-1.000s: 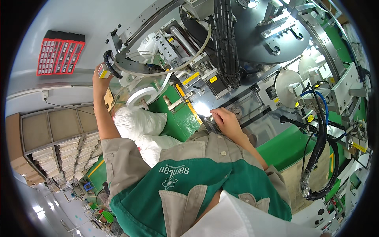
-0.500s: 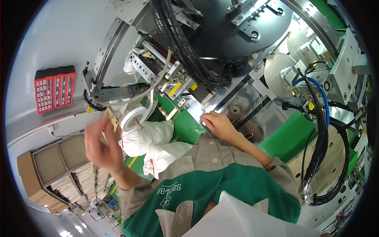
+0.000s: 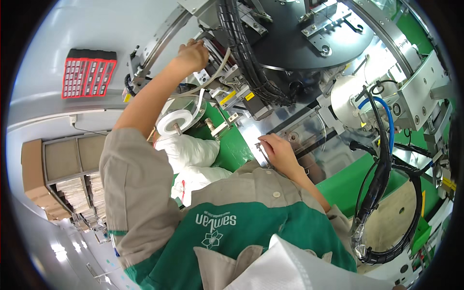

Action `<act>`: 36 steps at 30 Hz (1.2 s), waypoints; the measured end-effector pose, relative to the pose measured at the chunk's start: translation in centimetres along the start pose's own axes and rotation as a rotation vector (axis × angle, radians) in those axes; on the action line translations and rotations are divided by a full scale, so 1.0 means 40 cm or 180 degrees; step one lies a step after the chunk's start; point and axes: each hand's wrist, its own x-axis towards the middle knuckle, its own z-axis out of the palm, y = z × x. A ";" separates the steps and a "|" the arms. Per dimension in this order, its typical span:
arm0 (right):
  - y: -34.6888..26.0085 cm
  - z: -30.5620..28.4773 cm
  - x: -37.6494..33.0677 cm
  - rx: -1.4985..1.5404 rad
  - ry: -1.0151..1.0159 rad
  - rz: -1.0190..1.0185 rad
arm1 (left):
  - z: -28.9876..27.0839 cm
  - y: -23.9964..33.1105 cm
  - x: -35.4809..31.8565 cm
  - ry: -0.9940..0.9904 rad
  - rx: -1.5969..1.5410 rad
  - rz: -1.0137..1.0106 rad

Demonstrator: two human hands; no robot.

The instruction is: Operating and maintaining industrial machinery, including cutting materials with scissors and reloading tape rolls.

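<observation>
Hands on the packing machine, one low on its shiny plate, one high in its works.

Nearest, the grey and green work jacket (image 3: 217, 227) fills the foreground; just past its collar the right hand (image 3: 279, 151) rests on the machine's polished steel plate (image 3: 309, 140), its grip pinching a small metal part (image 3: 261, 147), though what that part is cannot be told. Left of that hand lies a bunched white bag (image 3: 186, 150), and beyond it a white tape roll (image 3: 175, 121) sits on its spindle. Farther up, the left hand (image 3: 192, 54) reaches into the bracket and tube assembly (image 3: 220, 67), fingers curled and pressed on something hidden behind them. The black round turntable (image 3: 299, 34) lies beyond. Judging by both hands being inside the machine, the adjustment looks mid-way, nothing closed up yet.
</observation>
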 end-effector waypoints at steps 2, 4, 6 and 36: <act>0.004 -0.013 -0.012 -0.0017 0.0061 0.0011 | 0.009 0.000 0.017 -0.0291 -0.0035 -0.0156; 0.009 -0.024 -0.025 -0.0061 0.0086 0.0045 | 0.041 -0.004 0.036 -0.0380 -0.0054 -0.0326; 0.015 -0.029 -0.030 -0.0093 0.0090 0.0088 | 0.054 -0.007 0.041 -0.0345 -0.0093 -0.0381; 0.031 -0.039 -0.020 -0.0245 0.0024 0.0237 | 0.010 -0.018 0.047 -0.0430 -0.0226 -0.0299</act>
